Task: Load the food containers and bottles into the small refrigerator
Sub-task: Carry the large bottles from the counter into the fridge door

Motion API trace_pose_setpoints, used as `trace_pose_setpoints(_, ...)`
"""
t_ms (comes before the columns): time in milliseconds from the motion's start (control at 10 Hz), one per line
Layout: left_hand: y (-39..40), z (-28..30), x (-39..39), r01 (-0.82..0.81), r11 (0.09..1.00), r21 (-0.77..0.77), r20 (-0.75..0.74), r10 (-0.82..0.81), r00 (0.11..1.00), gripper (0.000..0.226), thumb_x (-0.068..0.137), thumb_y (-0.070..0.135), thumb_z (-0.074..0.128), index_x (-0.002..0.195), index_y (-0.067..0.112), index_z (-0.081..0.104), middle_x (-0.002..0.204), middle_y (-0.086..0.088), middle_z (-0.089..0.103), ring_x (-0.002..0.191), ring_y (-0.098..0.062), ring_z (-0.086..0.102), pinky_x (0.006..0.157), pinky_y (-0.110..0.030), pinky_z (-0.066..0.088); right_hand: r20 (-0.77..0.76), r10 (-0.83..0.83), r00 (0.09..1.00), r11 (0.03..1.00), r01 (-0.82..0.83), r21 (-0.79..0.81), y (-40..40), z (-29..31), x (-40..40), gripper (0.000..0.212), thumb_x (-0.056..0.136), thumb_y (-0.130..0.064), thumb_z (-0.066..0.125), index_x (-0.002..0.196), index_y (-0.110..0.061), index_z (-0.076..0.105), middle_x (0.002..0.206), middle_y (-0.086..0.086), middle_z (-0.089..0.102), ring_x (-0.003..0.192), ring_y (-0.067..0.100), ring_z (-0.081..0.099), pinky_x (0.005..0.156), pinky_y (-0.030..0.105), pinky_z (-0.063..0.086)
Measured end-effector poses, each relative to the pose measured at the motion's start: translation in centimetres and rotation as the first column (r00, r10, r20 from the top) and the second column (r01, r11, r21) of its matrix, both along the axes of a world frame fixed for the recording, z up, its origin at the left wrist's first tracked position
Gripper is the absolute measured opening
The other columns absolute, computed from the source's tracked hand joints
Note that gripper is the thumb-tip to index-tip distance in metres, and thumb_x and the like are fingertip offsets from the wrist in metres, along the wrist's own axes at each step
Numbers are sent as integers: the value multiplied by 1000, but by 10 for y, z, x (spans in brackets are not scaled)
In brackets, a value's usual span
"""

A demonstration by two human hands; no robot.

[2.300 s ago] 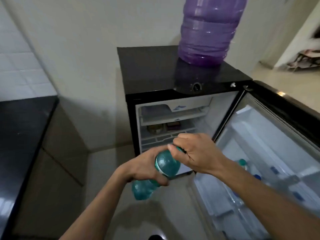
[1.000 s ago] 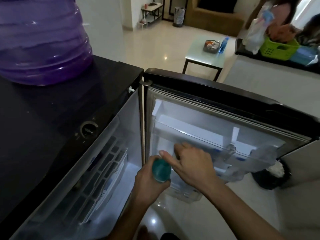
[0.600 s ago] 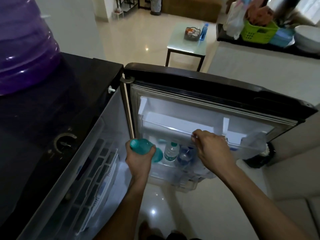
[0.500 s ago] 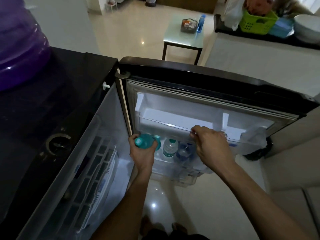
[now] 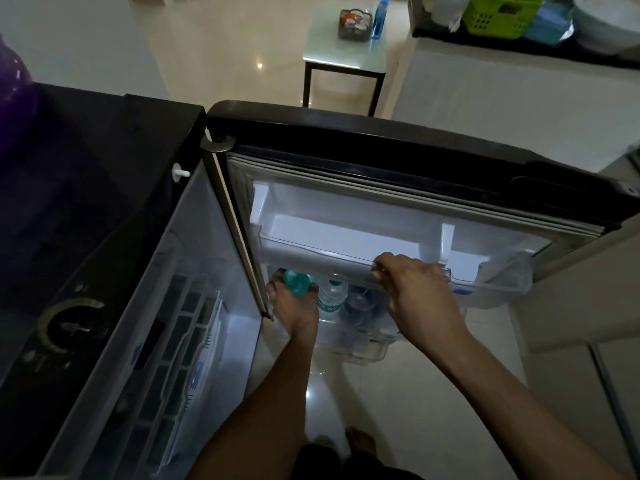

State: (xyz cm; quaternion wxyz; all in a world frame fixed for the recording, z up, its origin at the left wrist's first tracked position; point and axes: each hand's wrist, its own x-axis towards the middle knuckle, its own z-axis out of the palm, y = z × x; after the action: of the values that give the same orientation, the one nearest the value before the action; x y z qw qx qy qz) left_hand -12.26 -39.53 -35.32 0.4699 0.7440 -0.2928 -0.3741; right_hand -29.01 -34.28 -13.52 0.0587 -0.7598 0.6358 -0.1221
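While both forearms reach forward and down from the bottom edge, left hand (image 5: 294, 310) is curled round a teal bottle (image 5: 296, 283), holding it at the hinge end of the lower door bin (image 5: 360, 344), bottle neck hidden under the upper shelf. Right hand (image 5: 415, 289) has fingers hooked over the front lip of the upper door shelf (image 5: 311, 252), gripping it, knuckles up.

Just right of the teal bottle, a clear water bottle (image 5: 333, 297) with green cap stands upright in the same bin, touching or nearly touching the left hand. Next to that, a darker clear bottle (image 5: 362, 301), partly behind the right hand, detail unclear. Upper shelf overhangs the bottle tops, so vertical room above the bin is tight. Left of the left hand sits the door's hinge edge (image 5: 242, 258); gap there is narrow.

Fridge door (image 5: 398, 147) is swung wide open. Fridge cabinet (image 5: 104, 174) lies left, lit interior with wire shelf (image 5: 187, 348) visible, thermostat dial (image 5: 69, 327) on the front strip. Purple jug (image 5: 14, 84) on its top at far left edge.

Farther out: glossy floor, small side table (image 5: 346, 60) carrying a caddy and blue bottle, counter at top right with green basket (image 5: 498, 12) and white bowls (image 5: 609, 22)
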Motion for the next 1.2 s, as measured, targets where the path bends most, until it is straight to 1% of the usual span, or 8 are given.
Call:
trace_pose_setpoints(100,-12,-9,5,-79,996,-39,-118,74,990,35,90,17,75,123,16,62,121,-6,62,106,-26,64,87,-39,59,19,3,1000,1000,-3,5,2,-2,1,5,103,-17,62,102,-21,66,91,4,73,81,31,66,79,47,54)
trace_pose_setpoints(300,-23,22,-1,-128,991,29,-492,125,862,36,112,9,46,147,1,53,150,-21,56,124,-32,60,117,-40,47,29,11,1000,1000,-10,-20,1,-7,-1,6,105,-20,60,103,-21,66,90,3,73,80,31,67,78,47,53)
trace_pose_setpoints(400,-37,40,-1,187,961,204,91,-208,974,44,115,13,43,158,4,42,163,-20,45,150,-32,47,124,-32,35,27,7,1000,1000,-7,-28,-1,-9,-3,7,106,-20,60,103,-21,66,91,3,74,80,31,67,79,47,53)
trace_pose_setpoints(500,-36,41,15,129,982,138,-85,-118,989,34,111,4,50,144,-3,58,144,-26,62,135,-41,60,95,-17,53,11,6,1000,1000,-5,-16,-2,-7,-4,7,106,-20,59,104,-20,66,93,4,74,83,32,68,82,47,52)
trace_pose_setpoints(600,-27,45,19,160,984,83,55,-165,985,29,106,-1,59,134,-9,62,131,-31,67,124,-47,64,85,-11,52,7,22,1000,999,-22,-30,-2,-6,-5,10,107,-20,57,105,-20,67,94,4,75,84,32,68,83,46,50)
trace_pose_setpoints(700,0,56,19,237,965,112,311,-261,914,40,99,7,73,136,-5,64,133,-24,70,122,-38,69,97,-25,52,-21,35,999,999,-35,3,-1,-6,-7,16,106,-22,57,118,-20,67,105,6,76,92,32,69,88,48,51)
trace_pose_setpoints(900,76,64,30,202,976,84,269,-218,938,34,100,9,71,133,13,65,133,-7,67,122,-22,66,99,-18,45,195,148,970,988,-135,-75,12,5,-10,44,95,-27,73,137,-20,59,126,6,62,114,28,58,97,48,50)
trace_pose_setpoints(1200,225,67,41,-89,972,219,284,24,958,19,95,19,75,113,22,74,115,5,74,102,-7,64,90,-21,52,447,640,625,712,-701,-42,46,-23,42,24,83,-11,82,100,-19,67,102,-2,58,96,21,60,87,41,53)
